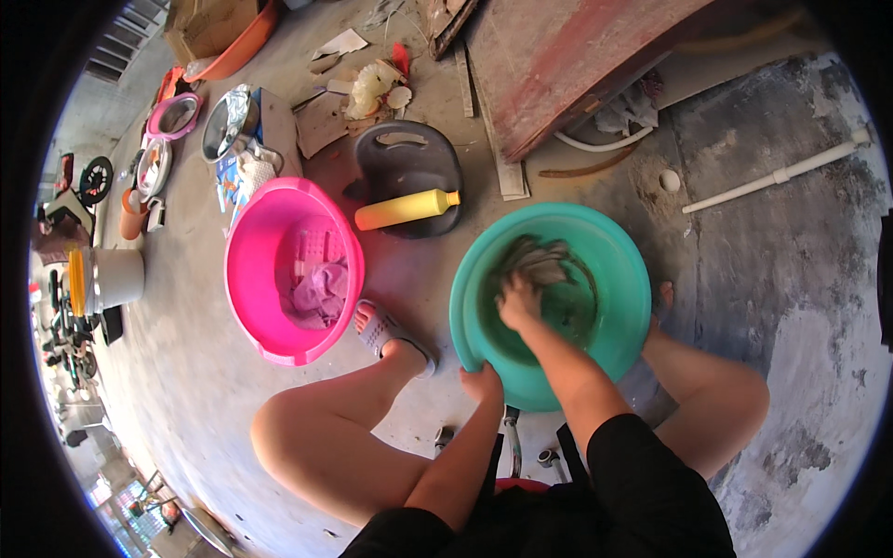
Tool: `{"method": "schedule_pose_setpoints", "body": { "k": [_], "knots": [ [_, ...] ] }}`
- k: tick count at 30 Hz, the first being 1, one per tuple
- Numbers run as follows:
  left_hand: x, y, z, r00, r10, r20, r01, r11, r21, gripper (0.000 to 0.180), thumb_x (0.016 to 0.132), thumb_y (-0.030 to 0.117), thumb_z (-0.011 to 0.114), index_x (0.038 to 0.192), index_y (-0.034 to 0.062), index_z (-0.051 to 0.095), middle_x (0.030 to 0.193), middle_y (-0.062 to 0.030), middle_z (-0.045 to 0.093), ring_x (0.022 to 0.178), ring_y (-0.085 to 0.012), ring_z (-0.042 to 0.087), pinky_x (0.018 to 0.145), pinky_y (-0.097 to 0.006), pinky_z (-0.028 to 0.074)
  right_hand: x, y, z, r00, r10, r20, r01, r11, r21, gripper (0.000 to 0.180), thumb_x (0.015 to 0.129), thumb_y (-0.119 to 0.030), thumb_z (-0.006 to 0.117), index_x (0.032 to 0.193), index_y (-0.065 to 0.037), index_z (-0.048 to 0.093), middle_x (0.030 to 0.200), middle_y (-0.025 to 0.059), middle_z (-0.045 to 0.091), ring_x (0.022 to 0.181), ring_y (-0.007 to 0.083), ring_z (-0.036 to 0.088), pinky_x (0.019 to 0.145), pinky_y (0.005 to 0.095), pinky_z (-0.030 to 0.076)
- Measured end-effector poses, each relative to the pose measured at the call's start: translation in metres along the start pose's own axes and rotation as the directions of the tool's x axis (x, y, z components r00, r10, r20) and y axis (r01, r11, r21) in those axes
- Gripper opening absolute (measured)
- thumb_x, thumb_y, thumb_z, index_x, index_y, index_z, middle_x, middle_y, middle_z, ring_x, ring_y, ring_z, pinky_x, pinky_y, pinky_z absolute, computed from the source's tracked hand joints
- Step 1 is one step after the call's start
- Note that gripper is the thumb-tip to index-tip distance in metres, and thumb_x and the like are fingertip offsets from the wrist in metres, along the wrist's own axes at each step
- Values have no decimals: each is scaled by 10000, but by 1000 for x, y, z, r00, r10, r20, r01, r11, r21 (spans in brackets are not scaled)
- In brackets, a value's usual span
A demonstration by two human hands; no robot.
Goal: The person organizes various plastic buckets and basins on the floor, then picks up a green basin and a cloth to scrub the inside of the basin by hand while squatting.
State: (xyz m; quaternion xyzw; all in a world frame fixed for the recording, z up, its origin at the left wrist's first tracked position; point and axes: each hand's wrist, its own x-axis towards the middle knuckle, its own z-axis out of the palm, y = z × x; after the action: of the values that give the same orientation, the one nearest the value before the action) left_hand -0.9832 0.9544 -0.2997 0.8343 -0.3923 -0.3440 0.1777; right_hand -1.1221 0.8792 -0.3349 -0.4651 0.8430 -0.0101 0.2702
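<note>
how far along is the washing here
Looks midway. Done: purple cloth lies in the pink basin. In hand: the right hand grips a grey cloth in the teal basin, while the left hand holds its rim. Left: apparently finishing that grey piece.

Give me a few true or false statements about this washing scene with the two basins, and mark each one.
1. The right hand grips a grey cloth inside the green basin. True.
2. The left hand holds the yellow bottle. False: it holds the green basin's rim.
3. The pink basin holds purple cloth. True.
4. The yellow bottle stands upright. False: it lies on a dark seat.
</note>
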Motion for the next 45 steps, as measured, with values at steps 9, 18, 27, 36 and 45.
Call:
{"method": "schedule_pose_setpoints", "body": {
  "k": [9,18,27,36,45],
  "knots": [
    [54,84,-7,889,455,60,-445,887,-125,341,731,174,608,1007,6,499,928,-188,574,860,-350,557,749,-404,433,-88,33,19,853,-381,357,458,874,-162,414,812,-280,504,1210,-174,457,1314,39,355,1277,210,246,1001,600,145],
    [7,25,-7,997,58,60,-63,993,97,277,652,140,565,829,-69,522,792,-243,584,775,-401,570,708,-463,436,-8,33,-13,987,-160,-28,154,978,-138,455,794,-298,536,1224,-186,440,1327,31,349,1250,232,262,998,619,122],
    [75,81,-11,928,360,95,-365,930,40,370,615,156,670,902,-6,502,787,-188,601,747,-346,596,678,-402,458,-36,0,26,818,-499,286,551,823,-139,372,830,-226,432,1179,-119,509,1379,86,287,1300,262,199,1041,514,142],
    [67,96,-11,966,225,129,-252,931,264,325,650,143,597,951,55,515,829,-175,614,802,-359,592,691,-440,456,12,24,-7,930,-358,-81,343,927,-149,503,804,-217,498,1271,-68,383,1376,148,266,1294,286,208,1034,477,197],
    [63,102,-1,974,199,104,-219,948,231,337,646,118,585,974,78,518,813,-160,619,776,-357,594,674,-434,458,-28,-4,54,891,-437,-120,452,873,181,478,821,-172,453,1260,-17,346,1305,202,340,1232,317,300,1005,480,237]
  ]
}}
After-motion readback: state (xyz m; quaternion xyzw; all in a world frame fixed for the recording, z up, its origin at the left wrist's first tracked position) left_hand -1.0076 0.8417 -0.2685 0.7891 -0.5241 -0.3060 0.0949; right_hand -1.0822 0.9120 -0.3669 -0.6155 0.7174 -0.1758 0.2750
